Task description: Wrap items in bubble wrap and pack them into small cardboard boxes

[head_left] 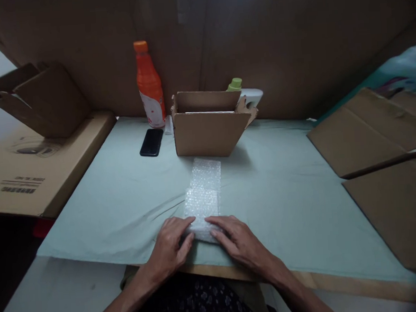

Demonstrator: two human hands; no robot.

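Note:
A strip of bubble wrap (pixel 202 189) lies lengthwise on the pale green cloth, its near end rolled into a thick bundle by the table's front edge. My left hand (pixel 171 240) grips the left end of this roll between thumb and fingers. At the right end, my right hand (pixel 235 237) holds it in the same way. Whatever may be inside the roll is hidden by the layers. Just beyond the strip's far end stands an open cardboard box (pixel 206 133).
A black phone (pixel 151 142) and an orange bottle (pixel 149 86) are at the back left. Behind the box shows a white bottle with a green cap (pixel 235 84). Large cartons flank the table: a flat one (pixel 27 173) on the left, open flaps (pixel 373 135) on the right.

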